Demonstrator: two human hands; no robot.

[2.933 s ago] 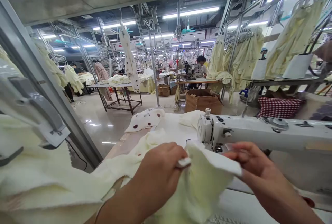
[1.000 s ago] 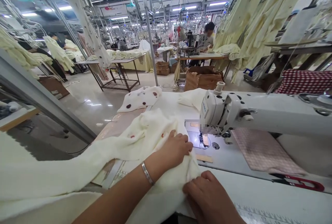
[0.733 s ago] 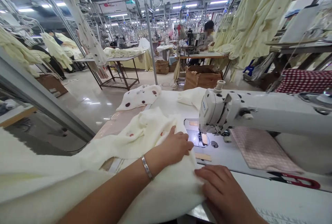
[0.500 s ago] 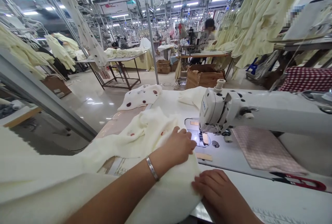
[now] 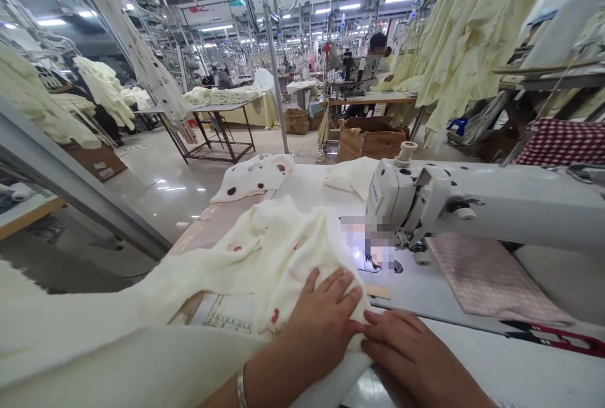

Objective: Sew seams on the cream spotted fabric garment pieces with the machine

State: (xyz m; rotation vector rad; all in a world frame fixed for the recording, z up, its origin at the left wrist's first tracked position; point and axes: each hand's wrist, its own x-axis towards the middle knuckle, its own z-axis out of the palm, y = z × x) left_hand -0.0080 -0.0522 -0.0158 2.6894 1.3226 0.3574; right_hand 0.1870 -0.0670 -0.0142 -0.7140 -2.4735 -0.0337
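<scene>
Right hand (image 5: 406, 351) laid flat, palm down, fingers extended, nothing gripped — fingertips met by the left hand (image 5: 326, 323), pressed open on the cream fabric (image 5: 265, 256), spread over the table (image 5: 472, 364) before the sewing machine (image 5: 425, 200).

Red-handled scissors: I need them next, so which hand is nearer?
Right. The right hand lies left of the red-handled scissors; the left hand presses the cream garment farther away.

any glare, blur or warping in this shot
Head view: ceiling tube lights glare off the glossy floor; a pixelated patch hides the needle area beside the sewing machine; wide-angle warping bends the poles; both hands, left hand and right hand, look sharp.
</scene>
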